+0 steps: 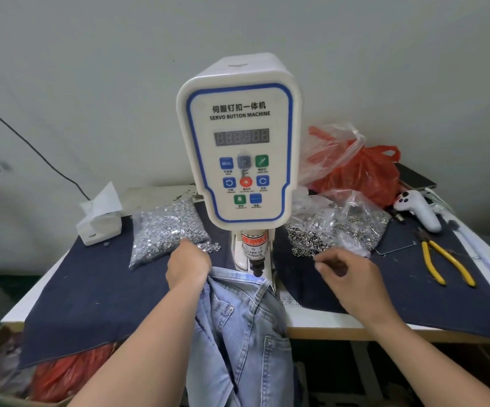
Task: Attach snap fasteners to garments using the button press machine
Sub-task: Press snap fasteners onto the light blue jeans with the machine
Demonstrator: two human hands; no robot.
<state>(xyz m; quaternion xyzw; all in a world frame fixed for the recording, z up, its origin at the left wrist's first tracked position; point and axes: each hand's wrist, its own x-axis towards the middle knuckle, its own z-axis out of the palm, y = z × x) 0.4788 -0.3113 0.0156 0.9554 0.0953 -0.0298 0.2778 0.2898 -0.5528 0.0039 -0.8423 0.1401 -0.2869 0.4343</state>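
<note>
Jeans (237,318) hang over the worktop's (320,321) front edge, waistband under the press (239,142). The left hand (188,267) reaches into a bag of snaps (164,227); its fingers are hidden, so its grasp cannot be told. The right hand (346,277) hovers, loosely curled and holding nothing, near the other snaps (320,233).

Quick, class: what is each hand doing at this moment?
Left hand: fingers at the heap of silver snap parts; its grip cannot be told.
Right hand: fingers curled by the bag of ring parts; nothing visibly held.
</note>
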